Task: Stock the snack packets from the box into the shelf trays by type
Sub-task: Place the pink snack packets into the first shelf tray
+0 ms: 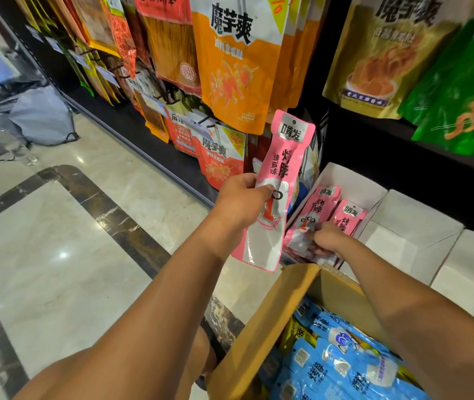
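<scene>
One long glossy pink packet (281, 166), crinkly tray packets (324, 204), card tray (352, 178)

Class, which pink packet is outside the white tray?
The pink packet held up by the left hand; the other packets sit in the tray.

Pink packets (276, 180): three. White trays (354, 177): three. Cardboard box (261, 321): one.

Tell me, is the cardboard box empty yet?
Not empty. The box is open and holds a heap of blue packets, with yellow ones showing at its left side.
</scene>
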A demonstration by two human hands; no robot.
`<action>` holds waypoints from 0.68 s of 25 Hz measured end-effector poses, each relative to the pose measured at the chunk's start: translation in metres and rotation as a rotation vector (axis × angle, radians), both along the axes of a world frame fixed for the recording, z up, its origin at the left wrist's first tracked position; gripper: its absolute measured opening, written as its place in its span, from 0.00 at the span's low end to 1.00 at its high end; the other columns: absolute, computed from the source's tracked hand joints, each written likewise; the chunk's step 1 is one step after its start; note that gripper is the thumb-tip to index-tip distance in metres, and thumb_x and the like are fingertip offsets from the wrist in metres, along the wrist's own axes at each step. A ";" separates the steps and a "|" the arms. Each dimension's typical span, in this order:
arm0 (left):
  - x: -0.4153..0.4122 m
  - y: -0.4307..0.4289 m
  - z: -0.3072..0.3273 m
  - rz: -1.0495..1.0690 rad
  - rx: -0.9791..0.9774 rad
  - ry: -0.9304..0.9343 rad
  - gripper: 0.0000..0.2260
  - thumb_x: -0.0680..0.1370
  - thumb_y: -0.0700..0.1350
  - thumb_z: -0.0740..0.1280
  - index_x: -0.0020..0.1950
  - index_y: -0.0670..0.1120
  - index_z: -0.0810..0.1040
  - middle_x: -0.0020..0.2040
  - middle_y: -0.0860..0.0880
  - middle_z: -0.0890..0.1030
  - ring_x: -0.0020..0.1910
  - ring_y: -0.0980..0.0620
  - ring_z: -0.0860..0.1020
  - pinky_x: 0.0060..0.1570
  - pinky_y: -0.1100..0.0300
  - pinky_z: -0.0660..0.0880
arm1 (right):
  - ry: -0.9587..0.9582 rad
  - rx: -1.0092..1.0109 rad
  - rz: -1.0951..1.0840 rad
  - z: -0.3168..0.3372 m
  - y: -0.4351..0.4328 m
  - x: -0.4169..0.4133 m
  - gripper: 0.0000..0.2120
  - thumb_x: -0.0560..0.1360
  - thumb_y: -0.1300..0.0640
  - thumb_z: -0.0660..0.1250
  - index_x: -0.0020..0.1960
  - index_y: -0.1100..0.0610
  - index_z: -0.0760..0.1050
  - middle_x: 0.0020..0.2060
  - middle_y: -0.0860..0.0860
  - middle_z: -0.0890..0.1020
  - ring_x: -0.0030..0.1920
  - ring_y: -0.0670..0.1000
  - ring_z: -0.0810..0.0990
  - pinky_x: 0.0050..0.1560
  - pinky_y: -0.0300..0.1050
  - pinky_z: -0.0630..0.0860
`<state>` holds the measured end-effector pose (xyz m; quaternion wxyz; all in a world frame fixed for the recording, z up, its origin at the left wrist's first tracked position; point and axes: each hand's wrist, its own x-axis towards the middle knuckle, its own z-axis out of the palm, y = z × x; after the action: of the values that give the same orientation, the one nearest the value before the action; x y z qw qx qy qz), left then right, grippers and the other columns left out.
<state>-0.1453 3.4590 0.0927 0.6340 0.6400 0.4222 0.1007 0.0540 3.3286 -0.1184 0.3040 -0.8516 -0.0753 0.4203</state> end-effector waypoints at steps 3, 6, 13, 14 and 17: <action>-0.001 0.001 0.001 -0.009 0.010 0.007 0.07 0.82 0.43 0.68 0.58 0.48 0.84 0.49 0.47 0.87 0.48 0.44 0.85 0.55 0.45 0.83 | -0.067 -0.038 0.075 0.001 -0.007 0.001 0.15 0.81 0.58 0.64 0.67 0.58 0.72 0.41 0.59 0.82 0.25 0.51 0.77 0.23 0.38 0.71; -0.003 0.002 0.002 -0.014 0.011 0.017 0.07 0.82 0.44 0.68 0.58 0.48 0.84 0.49 0.47 0.87 0.49 0.44 0.86 0.54 0.45 0.82 | -0.198 0.032 0.126 0.016 -0.022 -0.005 0.16 0.80 0.60 0.64 0.67 0.58 0.75 0.48 0.56 0.81 0.36 0.53 0.80 0.34 0.43 0.77; -0.001 -0.009 0.001 -0.054 0.055 -0.012 0.08 0.82 0.43 0.69 0.59 0.46 0.84 0.49 0.46 0.87 0.47 0.45 0.86 0.53 0.45 0.83 | -0.474 0.026 0.189 0.054 -0.130 -0.017 0.13 0.81 0.53 0.65 0.63 0.53 0.79 0.65 0.52 0.77 0.58 0.52 0.79 0.60 0.43 0.71; 0.001 -0.011 -0.001 -0.059 0.067 -0.015 0.07 0.81 0.43 0.70 0.58 0.47 0.84 0.49 0.46 0.87 0.47 0.44 0.86 0.53 0.44 0.83 | -0.484 0.011 0.173 0.056 -0.147 -0.022 0.12 0.81 0.52 0.65 0.63 0.53 0.79 0.66 0.53 0.77 0.55 0.52 0.79 0.59 0.43 0.71; 0.006 -0.031 -0.010 -0.094 0.109 -0.009 0.04 0.81 0.43 0.70 0.50 0.51 0.84 0.46 0.46 0.87 0.47 0.43 0.86 0.54 0.43 0.82 | -0.524 -0.057 0.103 0.059 -0.205 -0.040 0.15 0.82 0.47 0.62 0.63 0.52 0.79 0.64 0.53 0.77 0.59 0.53 0.78 0.61 0.45 0.72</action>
<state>-0.1394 3.4280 0.0826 0.6042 0.6922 0.3827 0.0964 0.0143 3.1233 -0.0594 0.2282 -0.9347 -0.1827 0.2023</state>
